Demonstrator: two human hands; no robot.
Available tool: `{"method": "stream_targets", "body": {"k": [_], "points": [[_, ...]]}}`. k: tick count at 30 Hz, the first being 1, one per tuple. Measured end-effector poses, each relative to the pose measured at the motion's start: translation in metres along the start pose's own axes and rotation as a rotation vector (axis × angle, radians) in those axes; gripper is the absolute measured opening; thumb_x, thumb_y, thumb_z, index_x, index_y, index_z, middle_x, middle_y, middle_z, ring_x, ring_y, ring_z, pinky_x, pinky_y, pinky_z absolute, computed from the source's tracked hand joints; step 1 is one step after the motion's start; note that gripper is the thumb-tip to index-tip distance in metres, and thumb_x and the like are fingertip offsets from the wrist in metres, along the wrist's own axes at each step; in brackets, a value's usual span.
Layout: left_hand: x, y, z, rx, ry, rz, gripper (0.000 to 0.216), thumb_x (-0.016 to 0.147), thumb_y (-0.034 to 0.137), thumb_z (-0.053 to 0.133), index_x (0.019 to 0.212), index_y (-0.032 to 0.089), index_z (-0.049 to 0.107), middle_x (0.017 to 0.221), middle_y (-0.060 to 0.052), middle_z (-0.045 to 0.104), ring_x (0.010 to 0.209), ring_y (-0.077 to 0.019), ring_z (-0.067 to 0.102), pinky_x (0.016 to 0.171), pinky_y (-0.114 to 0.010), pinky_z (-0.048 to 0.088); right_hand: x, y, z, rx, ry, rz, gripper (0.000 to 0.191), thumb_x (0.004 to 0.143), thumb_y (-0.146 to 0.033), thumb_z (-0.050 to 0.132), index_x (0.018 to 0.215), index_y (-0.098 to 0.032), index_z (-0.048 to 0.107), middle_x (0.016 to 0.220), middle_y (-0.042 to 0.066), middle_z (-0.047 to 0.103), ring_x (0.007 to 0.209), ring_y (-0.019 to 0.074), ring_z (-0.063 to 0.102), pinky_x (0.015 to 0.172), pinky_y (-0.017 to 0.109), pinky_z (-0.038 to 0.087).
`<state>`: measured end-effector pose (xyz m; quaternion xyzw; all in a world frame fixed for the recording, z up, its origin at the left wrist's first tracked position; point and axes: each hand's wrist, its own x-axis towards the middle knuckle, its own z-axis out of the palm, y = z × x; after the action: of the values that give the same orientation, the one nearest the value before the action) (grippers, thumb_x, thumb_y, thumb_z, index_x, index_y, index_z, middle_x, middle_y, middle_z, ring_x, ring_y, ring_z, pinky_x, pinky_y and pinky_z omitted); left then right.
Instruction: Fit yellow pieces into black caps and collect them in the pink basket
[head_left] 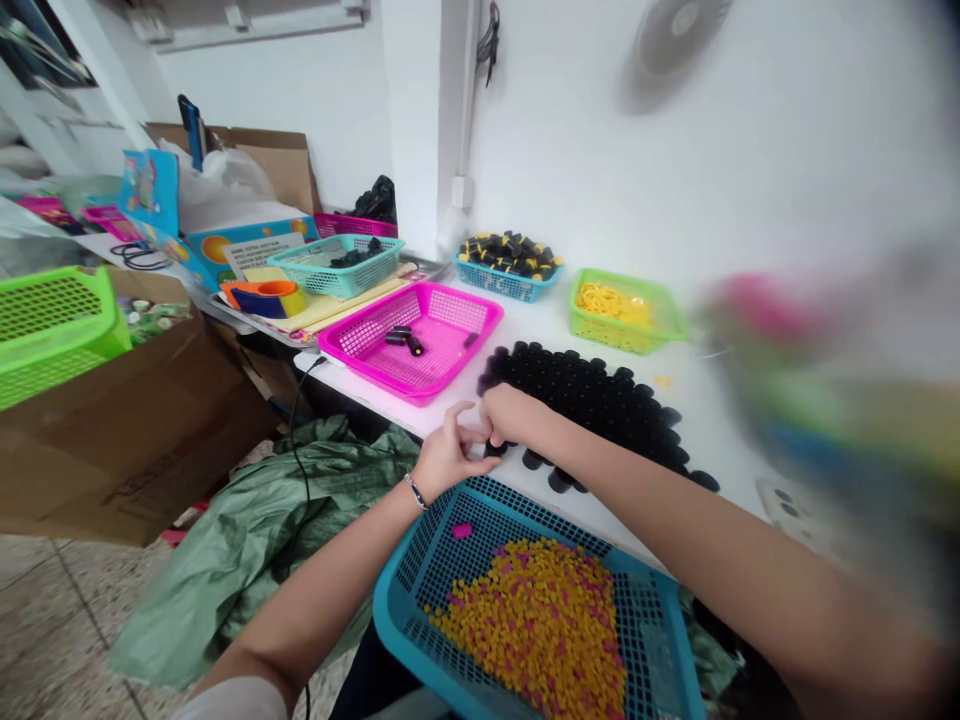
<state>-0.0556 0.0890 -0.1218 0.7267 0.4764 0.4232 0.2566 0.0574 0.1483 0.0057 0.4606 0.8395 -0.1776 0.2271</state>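
My left hand [442, 455], with a bracelet at the wrist, has its thumb and forefinger around a small black cylindrical piece [495, 450] at the table's front edge. Right beside it my right hand [514, 415] is closed, fingertips down at the same piece; whatever it grips is hidden. A dense block of upright black cylindrical pieces [592, 395] stands on the white table behind and under my right forearm. Below my hands is a blue basket [386, 600] holding many small yellow and pink pieces [540, 620], with one larger pink piece [462, 531] apart from them.
A pink basket [480, 335] holds a few black pieces. Behind stand a blue basket [510, 285] of black-and-yellow pieces and a green basket [626, 335] of yellow parts. A cardboard box [127, 430] and green sheeting [247, 560] lie left; something blurred [847, 390] fills the right.
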Motion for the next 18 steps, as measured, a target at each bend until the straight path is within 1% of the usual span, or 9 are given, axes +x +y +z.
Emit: {"method": "stream_targets", "body": {"k": [2,3,7,10,13,16,18], "points": [[0.0004,-0.0008,0.0000,-0.004,0.000,-0.013,0.087,0.063,0.042,0.073,0.129,0.022,0.020,0.083,-0.001,0.070,0.055,-0.0112,0.056,0.055,-0.022,0.043,-0.0018,-0.0036,-0.0049,-0.025,-0.055,0.022,0.018,0.069,-0.024,0.073,0.083,-0.012,0.070,0.080,0.006,0.070,0.085,0.0223,0.064,0.078,0.032,0.047],[0.0007,-0.0011,0.0000,-0.004,-0.002,-0.016,0.087,0.062,0.042,0.074,0.129,0.022,0.021,0.083,-0.001,0.069,0.055,-0.0112,0.057,0.054,-0.022,0.043,-0.0035,-0.0050,-0.0065,-0.029,-0.077,0.032,0.018,0.068,-0.021,0.073,0.084,-0.012,0.070,0.079,0.007,0.071,0.084,0.0220,0.065,0.076,0.030,0.047],[0.0017,-0.0025,0.0000,-0.006,-0.018,-0.017,0.086,0.062,0.043,0.074,0.127,0.023,0.022,0.079,0.001,0.069,0.053,-0.0110,0.057,0.052,-0.021,0.042,-0.0078,-0.0091,-0.0093,-0.018,-0.145,0.045,0.020,0.074,-0.012,0.065,0.093,-0.012,0.069,0.080,0.007,0.072,0.075,0.0164,0.066,0.068,0.024,0.048],[0.0016,-0.0031,0.0002,-0.017,-0.004,-0.024,0.086,0.062,0.043,0.074,0.126,0.022,0.021,0.077,0.001,0.068,0.051,-0.0101,0.054,0.051,-0.021,0.040,-0.0042,-0.0112,-0.0093,-0.006,-0.170,0.056,0.018,0.073,-0.009,0.063,0.090,-0.010,0.069,0.076,0.007,0.072,0.071,0.0161,0.065,0.068,0.025,0.048],[0.0017,-0.0025,-0.0006,-0.027,-0.005,-0.033,0.085,0.062,0.044,0.073,0.126,0.022,0.021,0.079,0.001,0.068,0.052,-0.0102,0.055,0.051,-0.021,0.040,-0.0011,-0.0113,-0.0080,0.025,-0.163,0.057,0.014,0.074,-0.010,0.062,0.087,-0.010,0.069,0.073,0.006,0.071,0.068,0.0150,0.064,0.067,0.025,0.048],[0.0023,-0.0007,-0.0020,-0.021,-0.025,-0.032,0.085,0.061,0.044,0.073,0.125,0.022,0.022,0.078,0.001,0.068,0.055,-0.0110,0.056,0.052,-0.021,0.040,-0.0026,-0.0094,-0.0075,0.060,-0.138,0.054,0.010,0.076,-0.015,0.062,0.082,-0.014,0.070,0.066,0.003,0.069,0.063,0.0127,0.063,0.063,0.023,0.048],[0.0024,0.0005,-0.0024,-0.016,-0.029,-0.033,0.084,0.061,0.044,0.073,0.124,0.022,0.022,0.075,0.002,0.067,0.056,-0.0109,0.056,0.052,-0.020,0.039,-0.0053,-0.0071,-0.0082,0.080,-0.127,0.043,0.006,0.073,-0.019,0.066,0.077,-0.015,0.070,0.060,0.000,0.067,0.060,0.0118,0.063,0.061,0.021,0.048]]}}
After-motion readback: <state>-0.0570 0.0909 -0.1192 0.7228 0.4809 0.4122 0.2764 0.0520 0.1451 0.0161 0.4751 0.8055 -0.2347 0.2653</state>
